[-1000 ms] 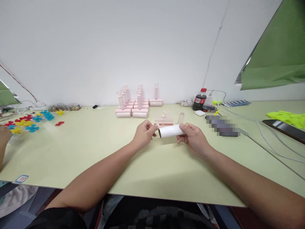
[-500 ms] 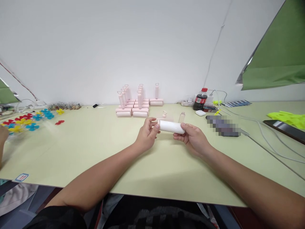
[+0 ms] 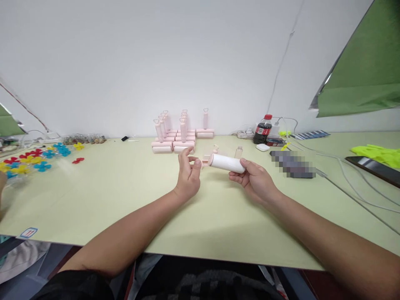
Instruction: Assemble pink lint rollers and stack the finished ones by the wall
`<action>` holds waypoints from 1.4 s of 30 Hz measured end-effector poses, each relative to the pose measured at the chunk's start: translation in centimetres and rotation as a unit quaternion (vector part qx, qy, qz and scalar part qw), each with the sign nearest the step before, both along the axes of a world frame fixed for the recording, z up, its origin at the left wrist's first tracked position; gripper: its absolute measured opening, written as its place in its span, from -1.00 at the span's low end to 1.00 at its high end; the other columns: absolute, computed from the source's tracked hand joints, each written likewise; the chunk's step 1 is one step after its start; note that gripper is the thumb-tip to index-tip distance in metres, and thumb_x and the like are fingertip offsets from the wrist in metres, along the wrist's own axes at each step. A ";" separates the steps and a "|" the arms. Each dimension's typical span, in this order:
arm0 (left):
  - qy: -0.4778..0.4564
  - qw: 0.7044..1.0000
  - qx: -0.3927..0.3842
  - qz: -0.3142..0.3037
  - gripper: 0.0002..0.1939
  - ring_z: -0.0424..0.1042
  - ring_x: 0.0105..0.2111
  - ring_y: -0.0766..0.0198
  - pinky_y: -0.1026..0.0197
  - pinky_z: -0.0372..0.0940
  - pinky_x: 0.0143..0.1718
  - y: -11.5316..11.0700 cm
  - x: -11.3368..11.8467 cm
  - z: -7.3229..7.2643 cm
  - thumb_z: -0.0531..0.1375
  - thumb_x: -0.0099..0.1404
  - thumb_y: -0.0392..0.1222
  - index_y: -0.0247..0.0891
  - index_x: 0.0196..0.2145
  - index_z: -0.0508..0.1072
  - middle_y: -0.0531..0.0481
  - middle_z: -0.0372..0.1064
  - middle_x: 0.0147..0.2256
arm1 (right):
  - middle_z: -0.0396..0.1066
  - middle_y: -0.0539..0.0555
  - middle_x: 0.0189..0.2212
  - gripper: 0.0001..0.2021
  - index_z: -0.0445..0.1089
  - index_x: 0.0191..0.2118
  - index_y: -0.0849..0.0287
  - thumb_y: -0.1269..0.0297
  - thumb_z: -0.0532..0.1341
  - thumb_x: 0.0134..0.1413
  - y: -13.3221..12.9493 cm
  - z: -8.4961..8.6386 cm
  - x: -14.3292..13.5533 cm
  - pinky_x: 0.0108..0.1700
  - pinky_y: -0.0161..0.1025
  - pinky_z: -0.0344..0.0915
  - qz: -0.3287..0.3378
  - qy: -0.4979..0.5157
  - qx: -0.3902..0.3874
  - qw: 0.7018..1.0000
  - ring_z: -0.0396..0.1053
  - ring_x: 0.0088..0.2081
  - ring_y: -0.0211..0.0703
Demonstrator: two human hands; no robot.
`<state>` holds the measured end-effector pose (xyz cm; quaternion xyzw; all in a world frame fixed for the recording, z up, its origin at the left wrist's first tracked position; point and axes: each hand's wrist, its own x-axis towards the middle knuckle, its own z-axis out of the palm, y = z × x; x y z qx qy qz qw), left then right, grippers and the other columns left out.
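Observation:
A white lint roller refill point(image 3: 227, 163) with a pinkish left end is in my right hand point(image 3: 254, 179), gripped at its right end between thumb and fingers. My left hand point(image 3: 189, 175) is off the roll, just to its left, fingers apart and holding nothing. Behind the roll, partly hidden by it, a pale pink plastic part point(image 3: 206, 158) lies on the table. A pink, translucent handle piece point(image 3: 238, 152) shows behind the roll's right end. Farther back, several assembled pink lint rollers point(image 3: 183, 137) stand in rows with heart-shaped loops on top.
Colourful flower-shaped pieces point(image 3: 42, 166) and another person's hand point(image 3: 2, 179) are at the left. A cola bottle point(image 3: 263, 130), a white case point(image 3: 263, 147), a pixelated dark object point(image 3: 293, 164), cables and a dark phone-like device point(image 3: 375, 168) occupy the right side.
My left hand has let go of the roll's left end and drawn back to the left, its fingers spreading. The roll stays in my right hand, tilted slightly with its left end showing.

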<state>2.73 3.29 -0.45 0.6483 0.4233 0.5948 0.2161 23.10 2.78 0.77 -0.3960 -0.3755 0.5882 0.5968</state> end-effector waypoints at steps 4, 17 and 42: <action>0.102 0.988 0.030 -0.113 -0.58 0.37 -0.11 0.21 0.15 0.37 -0.16 0.1 0.1 -0.2 0.00 0.35 -0.24 -0.14 0.15 0.27 -0.17 0.23 0.12 | 0.41 0.05 -0.45 -0.86 0.34 -0.30 0.22 0.25 0.24 0.17 0.5 -0.2 0.3 -0.39 -0.31 0.55 -0.021 0.008 -0.005 1.000 0.47 -0.50 -0.25; 0.473 0.876 -0.091 0.011 -0.36 0.23 0.08 -0.04 -0.08 0.23 0.04 3.9 -2.3 -1.0 0.03 0.22 -0.40 0.03 0.23 0.24 -0.14 0.16 0.15 | 0.41 0.05 -0.46 -0.91 0.25 -0.30 0.16 0.31 0.19 0.21 1.0 0.0 0.7 -0.43 -0.31 0.51 -0.042 0.018 -0.009 0.999 0.47 -0.49 -0.23; 0.348 0.901 -0.248 -0.077 -0.82 0.45 -0.34 0.15 0.23 0.19 -0.41 3.3 -1.0 -0.5 0.16 0.15 -0.20 -0.21 -0.25 0.39 -0.01 0.49 -0.36 | 0.29 -0.05 -0.61 -0.84 0.23 -0.37 0.16 0.34 0.16 0.27 1.3 -1.9 -0.2 -0.64 -0.39 0.36 0.019 -0.071 -0.076 0.994 0.27 -0.61 -0.33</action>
